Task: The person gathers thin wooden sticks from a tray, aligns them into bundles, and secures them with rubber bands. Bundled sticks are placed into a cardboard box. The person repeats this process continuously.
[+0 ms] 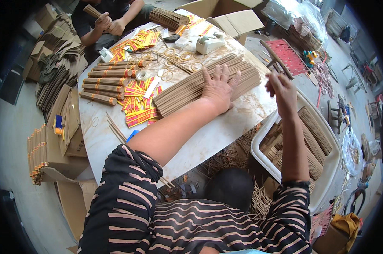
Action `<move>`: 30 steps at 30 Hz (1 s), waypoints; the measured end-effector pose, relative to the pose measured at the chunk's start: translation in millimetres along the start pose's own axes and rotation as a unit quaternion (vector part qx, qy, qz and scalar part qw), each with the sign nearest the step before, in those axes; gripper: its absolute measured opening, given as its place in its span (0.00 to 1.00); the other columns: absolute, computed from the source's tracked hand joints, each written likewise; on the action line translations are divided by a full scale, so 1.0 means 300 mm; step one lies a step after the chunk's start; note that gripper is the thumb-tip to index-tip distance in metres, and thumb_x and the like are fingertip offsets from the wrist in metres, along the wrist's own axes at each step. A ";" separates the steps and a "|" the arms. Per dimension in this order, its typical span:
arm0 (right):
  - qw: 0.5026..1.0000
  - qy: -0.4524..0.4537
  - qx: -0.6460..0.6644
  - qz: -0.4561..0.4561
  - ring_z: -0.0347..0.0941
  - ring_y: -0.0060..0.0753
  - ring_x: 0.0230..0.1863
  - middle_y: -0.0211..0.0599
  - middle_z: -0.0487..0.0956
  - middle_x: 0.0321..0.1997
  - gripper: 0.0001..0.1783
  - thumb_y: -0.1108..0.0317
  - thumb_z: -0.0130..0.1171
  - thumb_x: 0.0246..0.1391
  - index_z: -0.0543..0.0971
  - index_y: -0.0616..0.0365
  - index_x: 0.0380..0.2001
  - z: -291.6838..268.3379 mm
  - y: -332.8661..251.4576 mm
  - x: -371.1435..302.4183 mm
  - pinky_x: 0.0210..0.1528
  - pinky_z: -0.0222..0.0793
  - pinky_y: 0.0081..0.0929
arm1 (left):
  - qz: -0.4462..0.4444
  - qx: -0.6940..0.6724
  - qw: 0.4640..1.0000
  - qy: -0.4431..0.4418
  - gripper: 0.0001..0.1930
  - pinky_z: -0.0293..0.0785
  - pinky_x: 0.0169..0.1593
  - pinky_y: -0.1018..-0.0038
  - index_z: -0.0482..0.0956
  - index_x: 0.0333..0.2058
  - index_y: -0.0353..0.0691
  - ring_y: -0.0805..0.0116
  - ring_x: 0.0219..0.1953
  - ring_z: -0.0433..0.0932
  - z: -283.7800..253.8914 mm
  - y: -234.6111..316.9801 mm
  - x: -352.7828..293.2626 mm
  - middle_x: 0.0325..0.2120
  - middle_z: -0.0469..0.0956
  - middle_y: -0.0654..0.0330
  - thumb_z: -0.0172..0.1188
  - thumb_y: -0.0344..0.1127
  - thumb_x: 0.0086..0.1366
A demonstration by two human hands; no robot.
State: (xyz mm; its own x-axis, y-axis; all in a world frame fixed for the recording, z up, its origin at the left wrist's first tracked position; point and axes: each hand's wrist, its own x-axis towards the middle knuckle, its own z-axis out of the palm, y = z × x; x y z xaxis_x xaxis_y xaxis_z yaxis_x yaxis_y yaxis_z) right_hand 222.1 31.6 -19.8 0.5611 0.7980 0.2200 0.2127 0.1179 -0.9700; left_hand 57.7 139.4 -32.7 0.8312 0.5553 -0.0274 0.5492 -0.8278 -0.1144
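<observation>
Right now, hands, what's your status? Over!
Left hand spread on brown sticks. Right hand raised, curled. Tape dispenser just beyond the sticks, clear of both hands. Over.

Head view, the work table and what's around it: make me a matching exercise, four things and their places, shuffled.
1. flat pile of thin brown sticks
2. rounded white plastic tub
3. round brown bundles with red-and-yellow bands
4. large off-white tape dispenser

A. beside the white table, holding brown sticks
B. just beyond the flat pile
C. under the spread left hand
D. at the table's left side

Pairs: 1-C, 2-A, 3-D, 4-B
</observation>
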 end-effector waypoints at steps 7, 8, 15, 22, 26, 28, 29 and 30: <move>0.996 -0.022 -0.019 0.084 0.65 0.13 0.20 0.27 0.74 0.20 0.11 0.65 0.54 0.57 0.78 0.63 0.32 -0.025 -0.045 -0.287 0.22 0.60 0.13 | -0.008 -0.004 0.998 -0.058 0.43 0.40 0.58 0.35 0.40 0.65 0.52 0.44 0.65 0.41 0.036 0.003 -0.088 0.64 0.41 0.46 0.56 0.50 0.56; 0.996 -0.009 -0.016 0.085 0.65 0.14 0.20 0.27 0.74 0.20 0.10 0.66 0.53 0.57 0.78 0.63 0.32 -0.028 -0.044 -0.328 0.22 0.59 0.13 | -0.013 -0.017 0.998 -0.059 0.43 0.41 0.57 0.35 0.40 0.65 0.51 0.44 0.65 0.41 0.036 0.000 -0.089 0.64 0.40 0.46 0.56 0.49 0.57; 0.987 0.024 0.081 0.138 0.64 0.15 0.19 0.30 0.74 0.20 0.11 0.66 0.52 0.58 0.77 0.64 0.33 -0.049 0.015 -0.562 0.22 0.59 0.13 | -0.021 0.017 0.999 -0.047 0.38 0.41 0.57 0.35 0.40 0.64 0.50 0.43 0.65 0.43 0.086 -0.046 -0.047 0.64 0.40 0.45 0.51 0.43 0.61; 0.978 0.047 0.070 0.193 0.61 0.14 0.17 0.29 0.73 0.19 0.11 0.64 0.53 0.57 0.77 0.63 0.34 -0.022 -0.051 -0.644 0.20 0.54 0.12 | -0.043 0.008 0.998 -0.035 0.39 0.37 0.59 0.36 0.39 0.65 0.49 0.46 0.66 0.40 0.090 -0.071 -0.051 0.64 0.41 0.46 0.52 0.44 0.60; 0.977 0.043 0.086 0.190 0.61 0.13 0.16 0.29 0.74 0.18 0.11 0.64 0.52 0.58 0.77 0.61 0.34 0.006 -0.062 -0.649 0.19 0.53 0.11 | -0.017 0.002 0.999 -0.047 0.42 0.35 0.59 0.37 0.38 0.65 0.50 0.47 0.66 0.39 0.040 -0.061 -0.098 0.64 0.41 0.46 0.54 0.47 0.59; 0.978 0.039 0.103 0.178 0.60 0.12 0.16 0.28 0.74 0.18 0.10 0.64 0.52 0.58 0.77 0.61 0.35 0.031 -0.058 -0.653 0.18 0.53 0.12 | -0.012 0.016 0.999 -0.050 0.42 0.35 0.60 0.37 0.38 0.65 0.50 0.47 0.66 0.39 0.056 -0.063 -0.111 0.64 0.41 0.46 0.55 0.47 0.58; 0.980 0.019 0.100 0.173 0.61 0.12 0.16 0.28 0.74 0.18 0.10 0.65 0.52 0.58 0.77 0.61 0.35 0.046 -0.080 -0.654 0.18 0.53 0.11 | -0.007 0.023 0.998 -0.051 0.43 0.34 0.60 0.37 0.38 0.65 0.50 0.47 0.66 0.39 0.052 -0.060 -0.118 0.64 0.41 0.46 0.55 0.47 0.58; 0.979 0.012 0.100 0.176 0.61 0.12 0.16 0.28 0.74 0.18 0.10 0.66 0.52 0.58 0.77 0.61 0.35 0.061 -0.093 -0.656 0.18 0.53 0.11 | -0.002 0.011 0.999 -0.053 0.41 0.34 0.59 0.36 0.39 0.65 0.49 0.46 0.66 0.39 0.047 -0.060 -0.129 0.64 0.41 0.46 0.53 0.44 0.59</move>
State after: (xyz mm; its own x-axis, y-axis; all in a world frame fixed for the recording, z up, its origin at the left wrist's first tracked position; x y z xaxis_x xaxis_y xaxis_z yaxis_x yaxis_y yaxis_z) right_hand 91.0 -117.9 -37.9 0.5901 0.7964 -0.1325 -0.1574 -0.0474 -0.9864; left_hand 14.4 133.8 -43.7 0.8146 0.5646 -0.1326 0.5493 -0.8244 -0.1363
